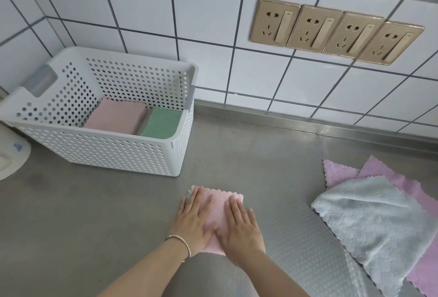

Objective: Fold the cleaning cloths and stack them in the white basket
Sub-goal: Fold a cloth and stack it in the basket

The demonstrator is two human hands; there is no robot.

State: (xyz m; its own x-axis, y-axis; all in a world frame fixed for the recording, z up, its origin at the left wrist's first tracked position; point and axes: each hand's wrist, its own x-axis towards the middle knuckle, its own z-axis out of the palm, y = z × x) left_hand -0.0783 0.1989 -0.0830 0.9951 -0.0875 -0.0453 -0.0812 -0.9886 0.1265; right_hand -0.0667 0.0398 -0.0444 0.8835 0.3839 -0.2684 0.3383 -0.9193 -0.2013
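1. Cloths already folded, a pink one (116, 116) and a green one (162, 123), lie side by side in the white basket (99, 152), which stands up and to the left of the hands on the steel counter (83, 213).
2. Left hand (193, 218) lies flat, fingers straight, pressing the left half of the folded pink cloth (216, 206); it grips nothing (a bangle (182, 244) sits on that wrist).
3. Right hand (241, 223) lies just as flat on the cloth's right half, its fingers spread, thumbs of the two hands nearly meeting.
4. To do this pressing well, I would sweep both palms outward from the middle so the layers lie flush and the scalloped edges line up, then pinch the near edge to lift it without the fold opening.
5. Well to the right of the hands wait the unfolded ones: a pale blue cloth (369, 221) spread over a lilac cloth (379, 173).
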